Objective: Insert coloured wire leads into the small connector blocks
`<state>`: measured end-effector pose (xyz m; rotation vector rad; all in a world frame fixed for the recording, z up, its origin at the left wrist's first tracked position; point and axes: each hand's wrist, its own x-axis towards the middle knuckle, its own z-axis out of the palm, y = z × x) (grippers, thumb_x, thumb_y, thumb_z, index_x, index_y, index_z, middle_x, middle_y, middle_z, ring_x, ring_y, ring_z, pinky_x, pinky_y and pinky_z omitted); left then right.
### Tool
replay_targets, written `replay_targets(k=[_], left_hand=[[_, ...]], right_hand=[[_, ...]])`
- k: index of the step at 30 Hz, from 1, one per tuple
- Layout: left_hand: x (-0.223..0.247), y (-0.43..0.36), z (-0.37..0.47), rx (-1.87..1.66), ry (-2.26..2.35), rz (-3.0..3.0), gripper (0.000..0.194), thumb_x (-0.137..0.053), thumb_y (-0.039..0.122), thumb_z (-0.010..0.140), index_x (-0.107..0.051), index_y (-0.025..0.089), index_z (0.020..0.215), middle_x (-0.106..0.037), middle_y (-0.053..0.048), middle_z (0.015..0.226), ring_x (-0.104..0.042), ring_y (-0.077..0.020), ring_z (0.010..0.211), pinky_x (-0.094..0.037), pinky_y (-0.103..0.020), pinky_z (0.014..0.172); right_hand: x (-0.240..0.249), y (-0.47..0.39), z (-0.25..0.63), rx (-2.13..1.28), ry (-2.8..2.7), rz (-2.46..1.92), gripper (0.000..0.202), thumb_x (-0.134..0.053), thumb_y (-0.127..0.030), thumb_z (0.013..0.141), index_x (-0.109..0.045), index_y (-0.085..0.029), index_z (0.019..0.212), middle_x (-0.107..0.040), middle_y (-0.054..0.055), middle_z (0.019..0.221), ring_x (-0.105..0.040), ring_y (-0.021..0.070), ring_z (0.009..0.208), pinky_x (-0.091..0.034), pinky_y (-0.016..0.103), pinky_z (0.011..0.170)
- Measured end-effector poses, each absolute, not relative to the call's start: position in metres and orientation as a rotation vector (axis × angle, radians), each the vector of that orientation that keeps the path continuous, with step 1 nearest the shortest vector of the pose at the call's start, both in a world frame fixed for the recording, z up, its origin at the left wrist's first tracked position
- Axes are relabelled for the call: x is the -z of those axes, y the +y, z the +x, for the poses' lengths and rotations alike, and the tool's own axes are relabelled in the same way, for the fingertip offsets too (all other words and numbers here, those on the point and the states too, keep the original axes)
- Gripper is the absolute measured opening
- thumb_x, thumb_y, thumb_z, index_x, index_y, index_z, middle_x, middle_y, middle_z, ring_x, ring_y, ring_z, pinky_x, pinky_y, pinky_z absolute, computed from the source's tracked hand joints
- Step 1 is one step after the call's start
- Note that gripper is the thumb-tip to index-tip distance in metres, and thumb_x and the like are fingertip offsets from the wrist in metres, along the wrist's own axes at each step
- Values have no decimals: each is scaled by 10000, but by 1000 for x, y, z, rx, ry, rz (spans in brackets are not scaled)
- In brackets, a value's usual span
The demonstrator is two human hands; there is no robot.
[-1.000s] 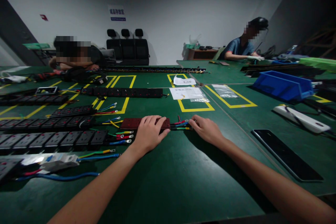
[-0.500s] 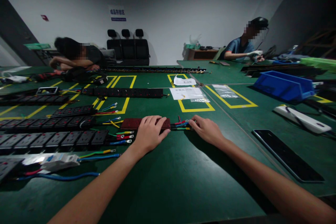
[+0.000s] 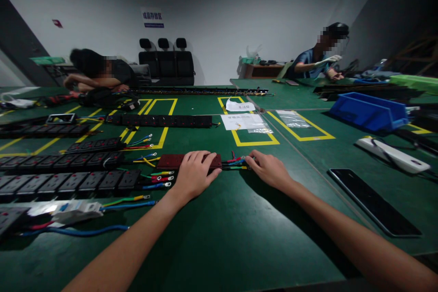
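Observation:
My left hand (image 3: 195,173) lies over a dark red oblong block (image 3: 167,161), fingers across its top and thumb along the near side. The block lies flat on the green table, with small holes in its upper face. From its right end run several thin wires (image 3: 234,163) in red, blue and green, some tipped with lugs. At those wire tips my right hand (image 3: 268,167) is closed in a pinch; its fingertips partly hide the ends. Yellow and blue wires with a ring lug (image 3: 147,160) lie at the block's left end.
Black socket strips (image 3: 71,182) with lugged wires fill the left. On the right are a phone (image 3: 372,203), a white power strip (image 3: 393,155) and a blue bin (image 3: 369,112). Paper sheets (image 3: 239,121) lie beyond my hands. Two people (image 3: 308,61) (image 3: 118,73) sit across the table.
My hands, the red block and its wires stay in place. The person at the far right has raised a gloved hand.

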<state>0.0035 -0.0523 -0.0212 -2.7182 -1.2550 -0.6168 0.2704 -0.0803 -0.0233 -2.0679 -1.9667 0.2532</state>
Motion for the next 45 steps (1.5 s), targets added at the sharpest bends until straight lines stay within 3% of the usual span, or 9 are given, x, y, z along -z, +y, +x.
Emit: replay_targets(k=[11, 17, 24, 33, 45], left_hand=[[21, -53, 3, 609, -1263, -2719, 478, -581, 488, 996, -596, 189, 1370, -648, -114, 1304, -578, -305, 1210, -428, -495, 1054], [21, -52, 3, 600, -1263, -2729, 473, -568, 490, 1001, -591, 195, 1369, -646, -115, 1307, -578, -304, 1212, -428, -498, 1059], [22, -52, 3, 616, -1253, -2729, 469, -565, 490, 998, -591, 202, 1367, -645, -115, 1299, -579, -308, 1205, -432, -503, 1052], [20, -54, 3, 610, -1262, -2726, 473, -577, 491, 994, -595, 196, 1364, -645, -113, 1299, -577, -303, 1208, -429, -486, 1055], [21, -54, 3, 621, -1271, -2734, 479, -576, 494, 996, -592, 193, 1368, -641, -112, 1307, -569, -298, 1222, -419, -482, 1064]], right_hand=[[23, -80, 271, -298, -1946, -2052, 387, -387, -524, 1008, -641, -243, 931, -664, 39, 738, -570, 198, 664, -248, 279, 572], [24, -79, 270, -526, -1783, -1729, 428, -428, -549, 942, -606, -215, 742, -628, 25, 685, -540, 173, 637, -322, 282, 583], [25, -78, 268, -768, -1610, -1554, 404, -543, -585, 850, -616, -203, 744, -584, 3, 609, -498, 151, 557, -332, 270, 515], [35, -77, 272, -473, -1765, -1662, 309, -496, -443, 912, -637, -214, 760, -680, 23, 683, -593, 180, 627, -376, 288, 597], [40, -77, 277, -395, -1849, -1687, 308, -483, -448, 954, -649, -223, 824, -691, 16, 703, -609, 184, 622, -361, 279, 587]])
